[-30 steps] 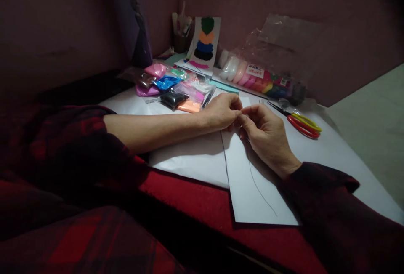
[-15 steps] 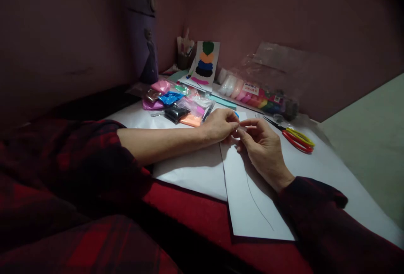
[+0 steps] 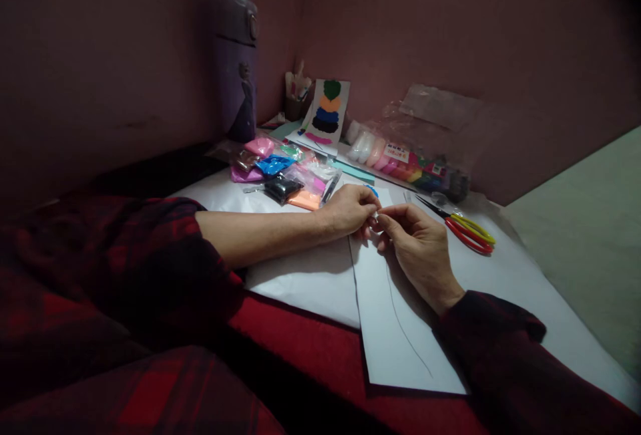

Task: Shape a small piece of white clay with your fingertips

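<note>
My left hand (image 3: 348,210) and my right hand (image 3: 419,248) meet fingertip to fingertip over a white sheet of paper (image 3: 385,348). A small piece of white clay (image 3: 375,216) is pinched between the thumbs and forefingers of both hands, mostly hidden by them. A thin curved line runs down the sheet below the hands. Just beyond my left fingers, a bit of blue (image 3: 371,191) shows at the sheet's top. To the right of my right hand lie scissors (image 3: 471,233) with red and yellow handles, blades pointing away to the left.
Several clay packets (image 3: 280,184) lie left of the paper. Behind them stand a purple bottle (image 3: 238,81), a card with coloured shapes (image 3: 328,114) and a cup of tools (image 3: 296,97). A long bag of coloured clay (image 3: 400,154) rests along the wall. White covering (image 3: 300,288) lies over the table.
The view has tilted up slightly, so things sit lower in the picture. Both hands stay together, with small shifts of the fingers around the white piece.
</note>
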The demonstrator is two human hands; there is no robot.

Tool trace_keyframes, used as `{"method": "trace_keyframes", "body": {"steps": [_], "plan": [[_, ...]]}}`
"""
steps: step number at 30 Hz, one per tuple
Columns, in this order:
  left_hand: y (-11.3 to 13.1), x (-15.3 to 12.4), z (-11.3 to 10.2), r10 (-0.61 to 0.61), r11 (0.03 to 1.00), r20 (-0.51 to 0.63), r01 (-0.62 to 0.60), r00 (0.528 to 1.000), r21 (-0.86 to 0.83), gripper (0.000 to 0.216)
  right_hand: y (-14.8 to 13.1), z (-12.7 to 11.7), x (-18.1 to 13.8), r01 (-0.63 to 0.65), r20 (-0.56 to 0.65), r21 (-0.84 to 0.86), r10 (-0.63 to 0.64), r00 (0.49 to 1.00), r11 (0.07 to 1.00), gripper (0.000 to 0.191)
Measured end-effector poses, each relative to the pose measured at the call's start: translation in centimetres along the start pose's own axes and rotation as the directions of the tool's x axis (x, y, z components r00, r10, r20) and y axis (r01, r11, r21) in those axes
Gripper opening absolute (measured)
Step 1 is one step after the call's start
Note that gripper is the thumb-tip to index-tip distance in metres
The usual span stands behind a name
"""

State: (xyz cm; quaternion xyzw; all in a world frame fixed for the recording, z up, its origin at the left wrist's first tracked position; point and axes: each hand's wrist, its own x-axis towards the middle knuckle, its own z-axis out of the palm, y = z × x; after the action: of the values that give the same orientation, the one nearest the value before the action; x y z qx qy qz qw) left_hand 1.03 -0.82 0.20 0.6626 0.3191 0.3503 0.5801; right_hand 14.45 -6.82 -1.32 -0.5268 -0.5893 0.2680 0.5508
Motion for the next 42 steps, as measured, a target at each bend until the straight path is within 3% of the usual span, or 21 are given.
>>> {"method": "trace_keyframes", "body": {"steps": [7, 12, 17, 22, 32, 39, 42], "plan": [[0.1, 0.1, 0.0, 0.02, 0.999, -0.056, -0.021, 0.998, -0.024, 0.012, -0.3, 0.0, 0.1, 0.018, -0.025, 0.009, -0.018, 1.0, 1.0, 0.033], [-0.2, 0.3, 0.0, 0.04, 0.999, -0.077, -0.039, 0.996, 0.01, 0.011, 0.8, -0.2, 0.5, 0.034, -0.089, -0.069, -0.04, 0.995, 0.997, 0.029], [-0.3, 0.3, 0.0, 0.051, 0.998, -0.087, -0.048, 0.995, 0.029, 0.009, 1.1, -0.3, 0.5, 0.093, -0.063, -0.075, -0.098, 0.993, 0.993, 0.025], [-0.3, 0.0, 0.0, 0.047, 0.998, 0.005, -0.047, 0.999, 0.04, 0.021, 0.4, -0.2, 0.2, 0.132, -0.011, -0.084, -0.133, 0.991, 0.988, 0.019], [-0.4, 0.3, 0.1, 0.082, 0.989, -0.093, -0.07, 0.992, 0.128, 0.008, 0.6, -0.3, 0.3, 0.133, -0.04, -0.169, -0.142, 0.989, 0.977, 0.024], [-0.3, 0.3, 0.2, 0.074, 0.996, -0.106, -0.069, 0.992, 0.05, 0.009, 0.2, -0.1, 0.0, 0.149, -0.087, -0.104, -0.158, 0.984, 0.983, 0.022], [-0.2, 0.3, 0.1, 0.068, 0.998, -0.077, -0.067, 0.995, 0.009, 0.013, 0.3, -0.2, 0.1, 0.136, -0.035, -0.13, -0.142, 0.989, 0.982, 0.018]]}}
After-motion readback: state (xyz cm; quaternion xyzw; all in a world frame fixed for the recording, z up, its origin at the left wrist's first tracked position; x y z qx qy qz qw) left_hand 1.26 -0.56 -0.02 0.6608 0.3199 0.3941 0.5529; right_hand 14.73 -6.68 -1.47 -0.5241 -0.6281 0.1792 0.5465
